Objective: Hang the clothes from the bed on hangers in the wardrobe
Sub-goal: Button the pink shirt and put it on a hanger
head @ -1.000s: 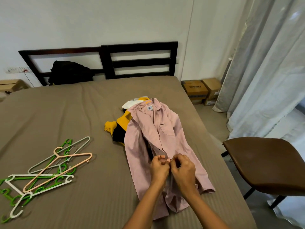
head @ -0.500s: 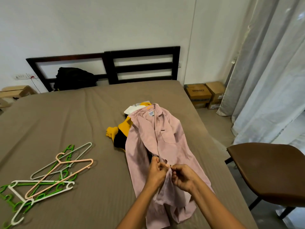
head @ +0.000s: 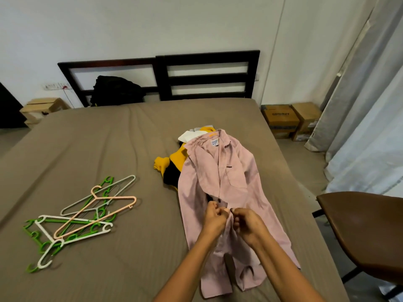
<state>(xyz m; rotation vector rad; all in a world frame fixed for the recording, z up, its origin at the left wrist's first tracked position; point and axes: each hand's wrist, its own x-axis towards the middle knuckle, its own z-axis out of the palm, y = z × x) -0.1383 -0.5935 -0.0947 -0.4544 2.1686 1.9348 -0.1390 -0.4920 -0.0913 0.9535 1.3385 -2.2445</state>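
One pink shirt (head: 220,192) lies flat near the bed's (head: 87,149) right edge, soft, light and floppy; best lifted by collar or shoulders. Both hands, left (head: 214,220) and right (head: 247,223), pinch its front placket at a button. Hangers (head: 87,214) lie near the left edge.

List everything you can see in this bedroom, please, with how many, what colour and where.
bed: one, brown cover, fills the middle
headboard: one, dark, against the wall
bag: one, black, by the headboard
shirt: one, pink, flat on the bed
clothes: a pile, yellow, black and white, under the shirt's collar end
hangers: a heap, green, white, grey and peach, on the bed's left
boxes: cardboard, right of the bed; one more on the left
chair: one, brown, at right
curtains: pale, at right
left hand: pinching the shirt's front
right hand: pinching the shirt's front
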